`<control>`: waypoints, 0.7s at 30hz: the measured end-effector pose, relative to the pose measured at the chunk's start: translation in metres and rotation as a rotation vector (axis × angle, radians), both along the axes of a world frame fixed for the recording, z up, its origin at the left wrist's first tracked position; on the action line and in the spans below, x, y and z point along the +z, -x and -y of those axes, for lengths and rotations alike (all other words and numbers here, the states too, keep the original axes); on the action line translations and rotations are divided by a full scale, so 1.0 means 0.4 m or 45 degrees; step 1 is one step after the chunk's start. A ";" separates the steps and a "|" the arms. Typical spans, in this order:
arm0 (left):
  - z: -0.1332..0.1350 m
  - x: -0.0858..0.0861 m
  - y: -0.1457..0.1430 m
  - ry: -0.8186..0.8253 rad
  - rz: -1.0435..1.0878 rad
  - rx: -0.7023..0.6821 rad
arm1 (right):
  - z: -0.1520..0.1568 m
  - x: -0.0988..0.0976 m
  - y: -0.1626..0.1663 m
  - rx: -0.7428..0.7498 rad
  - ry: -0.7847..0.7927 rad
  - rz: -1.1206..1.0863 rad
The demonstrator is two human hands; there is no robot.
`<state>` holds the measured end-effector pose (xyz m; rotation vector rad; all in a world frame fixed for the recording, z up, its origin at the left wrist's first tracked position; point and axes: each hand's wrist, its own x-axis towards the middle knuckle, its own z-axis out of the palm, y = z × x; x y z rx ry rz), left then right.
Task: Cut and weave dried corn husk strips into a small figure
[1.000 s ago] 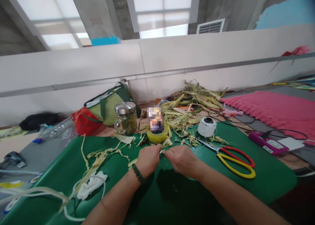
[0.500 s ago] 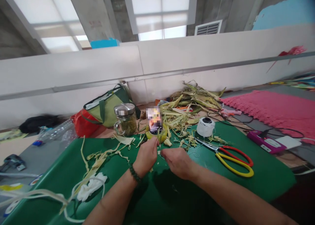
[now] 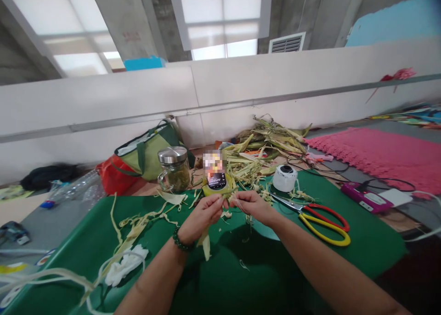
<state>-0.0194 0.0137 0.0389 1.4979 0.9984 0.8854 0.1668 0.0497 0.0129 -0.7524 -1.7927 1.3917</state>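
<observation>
My left hand (image 3: 201,214) is closed in a pinch on a pale corn husk strip (image 3: 206,248), whose end hangs below the palm. Close beside it, my right hand (image 3: 257,208) pinches the other end of a small greenish husk piece (image 3: 230,197) that spans both hands. Fine pale strands (image 3: 248,220) dangle under the right fingers. Just behind the hands a phone (image 3: 216,180) leans upright in a yellow holder (image 3: 211,192). To the right lie scissors (image 3: 289,203) with red and yellow handles, near a white thread spool (image 3: 284,179).
A green mat (image 3: 275,278) covers the work surface. Dried husks (image 3: 275,138) are heaped at the back. A lidded glass mug (image 3: 179,177) stands left of the phone, by a green bag (image 3: 151,156). White tissue (image 3: 126,265) lies front left; a purple power strip (image 3: 365,197) is at right.
My hands have turned and risen slightly, with the fingers now raised. The hanging husk strip and the small piece between the hands have come into view. The camera view has shifted a little.
</observation>
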 end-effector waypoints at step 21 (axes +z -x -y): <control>-0.006 0.022 0.018 -0.069 -0.259 0.152 | -0.020 0.101 -0.243 -0.572 -0.615 0.229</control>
